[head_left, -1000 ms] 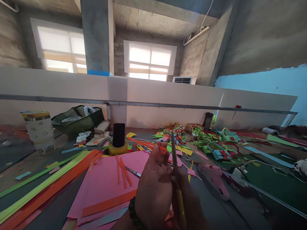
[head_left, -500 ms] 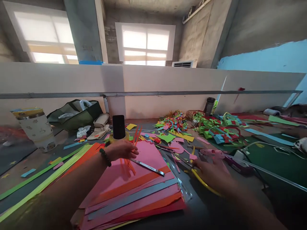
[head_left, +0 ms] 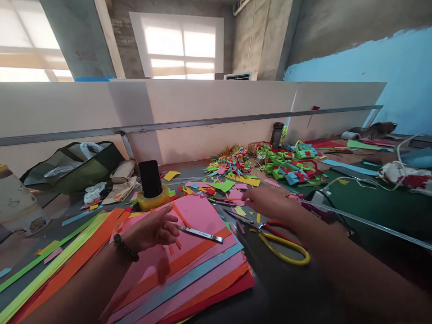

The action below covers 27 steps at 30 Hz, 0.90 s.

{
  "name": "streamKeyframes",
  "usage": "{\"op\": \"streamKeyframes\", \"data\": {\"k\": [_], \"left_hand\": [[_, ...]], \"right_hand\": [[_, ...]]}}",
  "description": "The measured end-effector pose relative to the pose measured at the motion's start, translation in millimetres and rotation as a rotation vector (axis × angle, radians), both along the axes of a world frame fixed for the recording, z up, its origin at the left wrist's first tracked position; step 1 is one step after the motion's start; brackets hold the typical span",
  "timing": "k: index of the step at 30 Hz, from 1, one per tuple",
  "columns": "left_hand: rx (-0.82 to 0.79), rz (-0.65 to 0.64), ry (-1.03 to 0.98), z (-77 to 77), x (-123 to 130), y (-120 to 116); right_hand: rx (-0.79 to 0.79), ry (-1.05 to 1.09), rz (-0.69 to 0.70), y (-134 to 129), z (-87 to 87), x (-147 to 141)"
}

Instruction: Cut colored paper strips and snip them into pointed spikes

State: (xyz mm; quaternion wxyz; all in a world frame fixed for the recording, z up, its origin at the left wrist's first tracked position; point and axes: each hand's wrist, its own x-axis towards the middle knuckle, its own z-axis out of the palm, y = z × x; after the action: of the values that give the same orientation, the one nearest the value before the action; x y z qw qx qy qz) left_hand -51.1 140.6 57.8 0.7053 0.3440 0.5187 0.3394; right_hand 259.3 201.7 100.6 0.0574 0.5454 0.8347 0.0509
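Observation:
My left hand (head_left: 155,228) hovers over the stack of coloured paper (head_left: 199,216), fingers loosely curled and apart, holding nothing. Beneath and beside it, thin orange strips (head_left: 181,216) and a silver metal tool (head_left: 200,234) lie on the top pink sheet. My right hand (head_left: 261,200) reaches over the paper scraps right of the stack, beside small scissors (head_left: 221,200); its fingertips are partly hidden, so what they hold is unclear. Large scissors with red and yellow handles (head_left: 285,247) lie below my right hand on the dark table, blades slightly apart.
A phone (head_left: 150,178) leans at a roll of yellow tape (head_left: 153,201) behind the stack. Long paper strips (head_left: 67,256) lie left. Behind are piled paper pieces (head_left: 231,161), woven paper items (head_left: 293,166) and a green bag (head_left: 70,168). A tumbler (head_left: 18,202) stands far left.
The view has swung right. The orange strips have left my left hand and lie on the pink sheet. My right hand has moved from the large scissors to the scraps beyond them.

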Motion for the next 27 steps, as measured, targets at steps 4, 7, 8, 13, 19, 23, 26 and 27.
{"op": "streamKeyframes", "data": {"k": [4, 7, 8, 13, 19, 23, 26, 27], "left_hand": [[0.14, -0.013, 0.145, 16.3, -15.3, -14.0], [0.271, 0.022, 0.22, 27.3, -29.6, -23.3], [0.3, 0.037, 0.224, 30.5, -33.5, -26.5], [0.332, 0.011, 0.19, 35.6, -32.3, -38.6], [0.155, -0.207, -0.123, 16.9, 20.1, -31.3], [0.068, -0.059, -0.304, 6.6, 49.1, -13.4], [0.116, 0.126, -0.369, 5.7, 48.5, -3.1], [0.132, 0.168, -0.388, 6.1, 44.7, -1.3]], "right_hand": [[-0.01, 0.017, 0.071, 43.9, -16.6, -36.7], [-0.033, 0.025, 0.108, 64.0, -34.3, -48.1], [-0.039, 0.031, 0.11, 67.5, -38.1, -48.4], [-0.043, 0.088, 0.063, 70.2, -26.8, -40.3], [-0.163, 0.17, 0.108, 16.0, 22.0, -63.5], [-0.035, 0.057, 0.28, -58.0, 17.8, -92.2], [-0.038, -0.046, 0.548, -98.6, 0.8, -98.1], [-0.032, -0.038, 0.594, -106.4, -2.8, -97.2]]}}
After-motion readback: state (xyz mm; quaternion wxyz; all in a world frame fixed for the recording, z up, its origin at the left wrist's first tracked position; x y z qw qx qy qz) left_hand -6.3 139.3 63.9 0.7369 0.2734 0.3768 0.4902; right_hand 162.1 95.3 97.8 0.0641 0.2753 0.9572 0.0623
